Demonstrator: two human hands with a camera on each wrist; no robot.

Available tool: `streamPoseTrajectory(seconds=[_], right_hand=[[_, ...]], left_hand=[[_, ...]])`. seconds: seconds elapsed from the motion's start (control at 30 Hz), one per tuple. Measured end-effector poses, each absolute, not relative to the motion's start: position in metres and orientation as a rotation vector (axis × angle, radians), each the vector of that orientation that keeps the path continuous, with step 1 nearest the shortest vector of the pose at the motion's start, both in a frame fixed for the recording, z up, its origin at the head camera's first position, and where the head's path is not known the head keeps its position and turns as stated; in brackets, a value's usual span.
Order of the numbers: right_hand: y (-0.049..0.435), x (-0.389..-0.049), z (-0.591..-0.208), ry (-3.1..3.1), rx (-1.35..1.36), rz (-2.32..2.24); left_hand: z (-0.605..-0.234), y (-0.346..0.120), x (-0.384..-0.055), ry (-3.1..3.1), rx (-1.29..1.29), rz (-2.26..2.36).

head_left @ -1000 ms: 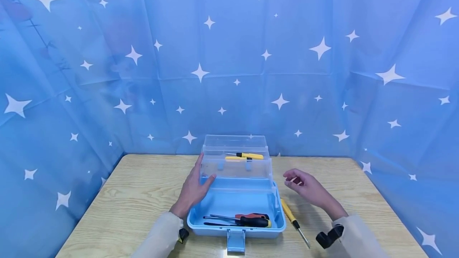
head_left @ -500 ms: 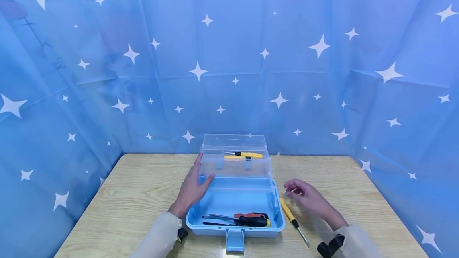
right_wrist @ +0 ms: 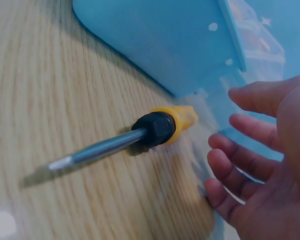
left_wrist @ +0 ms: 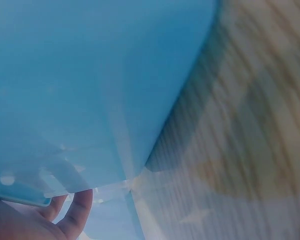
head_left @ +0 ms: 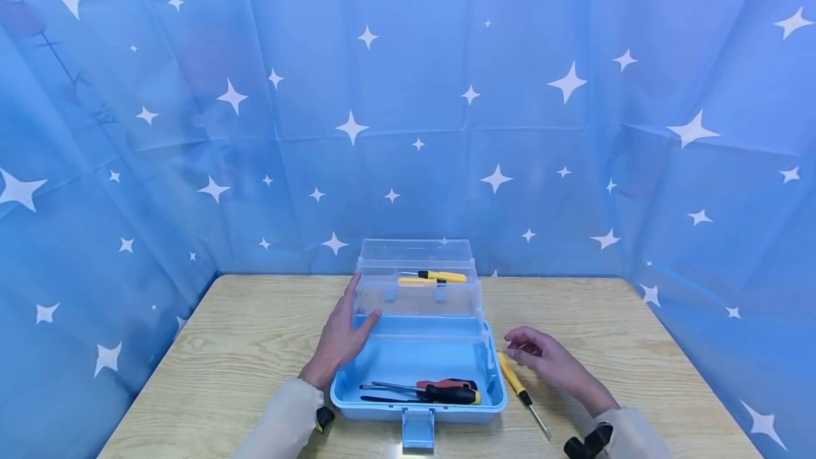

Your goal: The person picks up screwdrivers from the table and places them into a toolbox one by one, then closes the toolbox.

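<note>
A light blue toolbox [head_left: 414, 411] stands on the table with its clear lid raised. My left hand [head_left: 338, 346] rests along its left side, fingers stretched up beside the clear tray [head_left: 417, 301] and thumb toward the tray's front. To the right of the box lies a yellow-and-black screwdriver [head_left: 513, 377], its metal shaft pointing toward me. My right hand [head_left: 551, 360] hovers near the yellow handle, fingers loosely bent and holding nothing. In the right wrist view, the screwdriver [right_wrist: 160, 127] lies on the wood, apart from the fingertips [right_wrist: 217, 142].
Inside the box lie a black-handled screwdriver [head_left: 449, 394], a red-handled tool [head_left: 440, 383] and a dark slim tool. Yellow-and-black screwdrivers [head_left: 446, 276] sit in the clear upper tray. A blue curtain with white stars [head_left: 408, 91] hangs behind the wooden table [head_left: 255, 346].
My right hand has lowered toward the yellow screwdriver's handle. My left hand stays at the box's left side. The head view has shifted slightly.
</note>
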State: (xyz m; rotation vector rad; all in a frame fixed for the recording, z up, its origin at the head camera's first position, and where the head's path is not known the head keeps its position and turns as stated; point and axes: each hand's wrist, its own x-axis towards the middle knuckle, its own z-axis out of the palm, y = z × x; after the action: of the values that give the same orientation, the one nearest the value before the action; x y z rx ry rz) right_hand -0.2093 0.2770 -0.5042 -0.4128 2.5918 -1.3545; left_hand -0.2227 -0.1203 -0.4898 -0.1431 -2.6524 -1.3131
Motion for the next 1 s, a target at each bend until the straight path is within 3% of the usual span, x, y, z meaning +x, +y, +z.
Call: streamPoseTrajectory(seconds=[0.27,1.0], right_hand=[[0.280,-0.206,-0.508,2.530,-0.342,-1.386],[0.279,-0.207,-0.524,2.519,-0.464,-1.305]], left_hand=[[-0.489,-0.118,-0.222,-2.650,-0.156,-1.329],[-0.487,-0.121,-0.221,-2.646,-0.160,-1.347]])
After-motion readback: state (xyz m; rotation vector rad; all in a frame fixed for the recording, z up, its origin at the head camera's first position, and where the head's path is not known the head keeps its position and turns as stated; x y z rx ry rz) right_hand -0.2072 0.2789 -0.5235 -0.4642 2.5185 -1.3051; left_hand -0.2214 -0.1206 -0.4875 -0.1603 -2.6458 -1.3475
